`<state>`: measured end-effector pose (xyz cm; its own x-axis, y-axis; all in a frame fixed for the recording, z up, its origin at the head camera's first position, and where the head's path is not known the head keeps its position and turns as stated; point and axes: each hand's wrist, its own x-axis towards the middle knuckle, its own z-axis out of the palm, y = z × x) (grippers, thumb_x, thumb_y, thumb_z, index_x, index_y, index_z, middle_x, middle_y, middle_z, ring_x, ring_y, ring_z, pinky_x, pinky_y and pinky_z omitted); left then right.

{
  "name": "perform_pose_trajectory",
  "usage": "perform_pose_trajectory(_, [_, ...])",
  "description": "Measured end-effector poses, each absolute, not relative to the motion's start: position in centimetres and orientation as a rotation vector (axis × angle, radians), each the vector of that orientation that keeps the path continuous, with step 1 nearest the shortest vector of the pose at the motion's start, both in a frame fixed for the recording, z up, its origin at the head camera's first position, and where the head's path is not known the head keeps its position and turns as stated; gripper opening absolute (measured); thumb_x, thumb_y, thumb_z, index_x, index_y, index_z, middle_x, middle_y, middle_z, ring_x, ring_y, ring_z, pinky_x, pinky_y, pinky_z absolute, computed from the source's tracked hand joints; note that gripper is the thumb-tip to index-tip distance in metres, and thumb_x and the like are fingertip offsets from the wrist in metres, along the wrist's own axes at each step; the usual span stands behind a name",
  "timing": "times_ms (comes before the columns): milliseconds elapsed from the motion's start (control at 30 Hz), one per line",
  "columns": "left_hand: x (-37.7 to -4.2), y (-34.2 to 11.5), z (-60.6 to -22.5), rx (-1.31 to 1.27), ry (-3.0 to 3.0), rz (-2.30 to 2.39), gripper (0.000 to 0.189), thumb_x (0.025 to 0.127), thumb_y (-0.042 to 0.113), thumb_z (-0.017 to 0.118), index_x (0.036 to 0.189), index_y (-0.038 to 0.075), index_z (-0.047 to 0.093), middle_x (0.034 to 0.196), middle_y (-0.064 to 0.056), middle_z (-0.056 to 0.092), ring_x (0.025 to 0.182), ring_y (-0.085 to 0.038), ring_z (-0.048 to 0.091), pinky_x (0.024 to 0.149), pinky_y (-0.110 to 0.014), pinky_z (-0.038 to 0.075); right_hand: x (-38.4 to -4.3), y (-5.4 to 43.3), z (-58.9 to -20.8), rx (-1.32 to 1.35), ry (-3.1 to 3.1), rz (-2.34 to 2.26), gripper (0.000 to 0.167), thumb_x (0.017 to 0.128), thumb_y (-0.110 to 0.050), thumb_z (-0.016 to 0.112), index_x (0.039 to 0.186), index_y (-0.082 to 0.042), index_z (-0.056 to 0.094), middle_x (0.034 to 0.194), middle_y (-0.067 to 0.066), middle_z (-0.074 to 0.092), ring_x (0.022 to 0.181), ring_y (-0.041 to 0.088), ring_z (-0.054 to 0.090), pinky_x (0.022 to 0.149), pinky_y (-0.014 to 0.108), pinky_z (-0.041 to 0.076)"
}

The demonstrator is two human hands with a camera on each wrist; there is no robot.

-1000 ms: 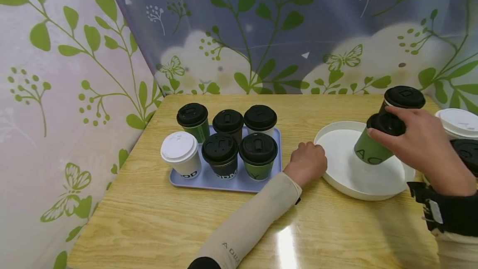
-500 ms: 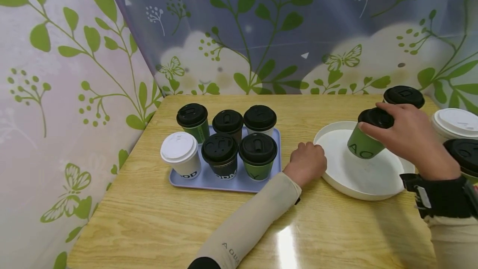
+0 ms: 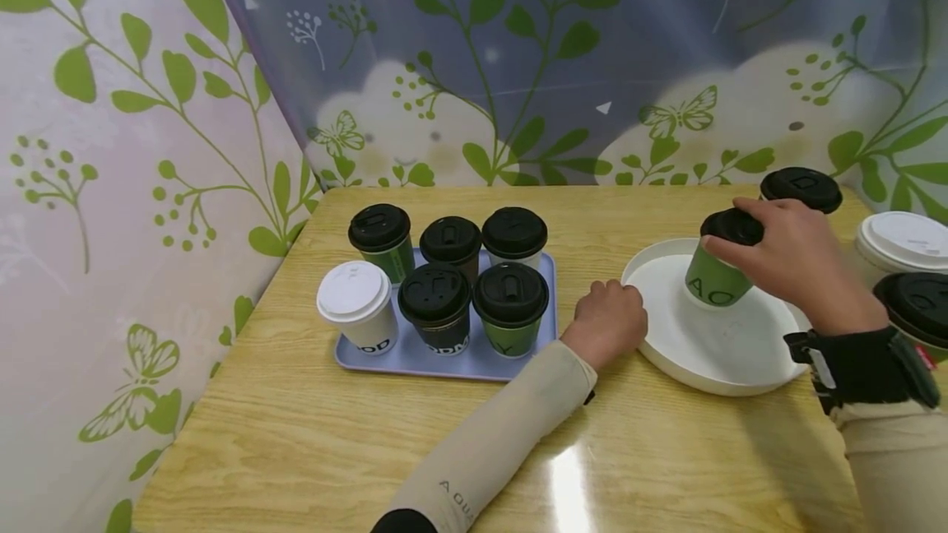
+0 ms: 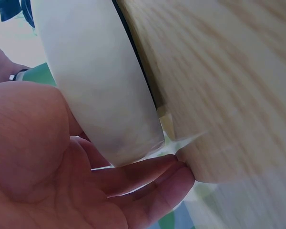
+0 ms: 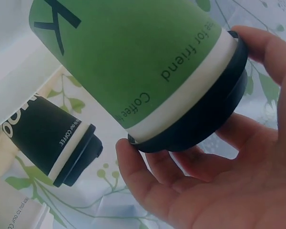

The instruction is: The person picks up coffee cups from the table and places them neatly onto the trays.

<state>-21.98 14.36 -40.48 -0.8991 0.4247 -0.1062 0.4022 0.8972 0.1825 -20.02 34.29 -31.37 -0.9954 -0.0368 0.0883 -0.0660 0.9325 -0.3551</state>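
My right hand (image 3: 807, 266) holds a green paper coffee cup (image 3: 714, 276) by its black lid, above the left-middle part of a round white tray (image 3: 729, 352). From the right wrist view, fingers and thumb spread around the lid's edge, and the green sleeve (image 5: 133, 57) carries printed lettering. At the tray's left rim is my left hand (image 3: 609, 323), fingers curled. The left wrist view puts the tray's pale side wall (image 4: 95, 71) between the thumb base and the fingers of that hand, with the fingertips close to the wooden table.
Left of the round tray lies a purple rectangular tray (image 3: 444, 367) bearing several lidded coffee cups. At the right stand a black-lidded cup (image 3: 802, 187), a white-lidded cup (image 3: 907, 241) and another black-lidded cup (image 3: 918, 307). A patterned wall covering (image 3: 518, 64) rises behind the table.
My right hand has moved left and slightly up with the green coffee cup, from the tray's right-middle toward its left-middle. The left hand has stayed at the rim.
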Motion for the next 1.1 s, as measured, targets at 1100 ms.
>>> perform_pose_trajectory(1100, [-21.9,14.3,-40.3,0.639,2.911,0.236,0.030,0.108,0.030,0.050,0.111,0.012,0.073,0.104,-0.004,0.065,0.086,-0.018,0.055,0.061,-0.034,0.051,-22.5,34.3,-32.3,0.096,-2.962,0.581,0.087,0.100,-0.051,0.063,0.152,0.013,0.036,0.141,0.047,0.037,0.136,0.063,0.026,0.111,0.074,0.010])
